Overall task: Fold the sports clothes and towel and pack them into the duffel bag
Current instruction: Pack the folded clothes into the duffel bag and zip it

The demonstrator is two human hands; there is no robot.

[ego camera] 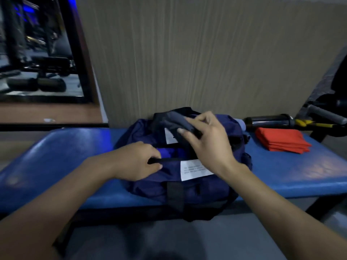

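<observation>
A navy duffel bag [154, 182] with black straps and white labels sits on the blue padded bench [62, 154]. My left hand [139, 162] pinches the bag's near opening edge at a black strap. Above the open top, my right hand [208, 141] holds a folded dark grey garment [176, 119]. A bright blue cloth [169, 152] shows inside the opening. A folded red cloth [279, 140] lies on the bench to the right of the bag.
A dark bottle [268, 121] lies behind the red cloth by the wood-grain wall [187, 53]. Black gym equipment with a grey handle [326, 114] stands at the far right. A mirror [37, 49] at the left reflects weights.
</observation>
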